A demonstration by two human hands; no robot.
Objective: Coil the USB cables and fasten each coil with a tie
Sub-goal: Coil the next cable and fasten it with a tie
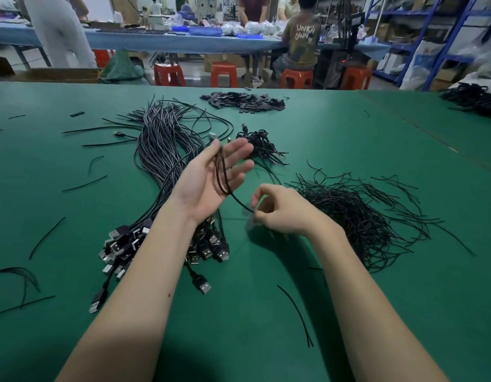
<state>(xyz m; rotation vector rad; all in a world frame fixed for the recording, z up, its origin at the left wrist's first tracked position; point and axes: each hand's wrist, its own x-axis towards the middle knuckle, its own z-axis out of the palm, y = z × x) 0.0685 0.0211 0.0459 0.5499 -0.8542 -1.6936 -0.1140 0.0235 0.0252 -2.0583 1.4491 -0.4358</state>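
Right now the left hand (211,175) is raised palm-up above the middle of the green counter (349,139), its fingers (240,150) straight and spread. A black USB cable (222,172) lies folded in loops across that palm; the loops run lengthwise along the hand, from the heel of the palm toward the fingertips and the far edge of the counter. A grey plug shows just past the fingertips, though which cable it belongs to is unclear. From the low end of the loops, the cable's free length slants down and to the right into the right hand (280,210), whose fingers are curled and pinch it between thumb and fingertips.

Under the left forearm lies a thick bundle of uncoiled cables (161,155), its long axis running from the near-left toward the far edge, with the USB plugs (120,244) fanned out at the near end. A heap of black ties (357,213) lies right of the right hand. Tied coils (261,146) lie just beyond the left fingertips, and flat black pieces (244,102) are piled near the far edge.
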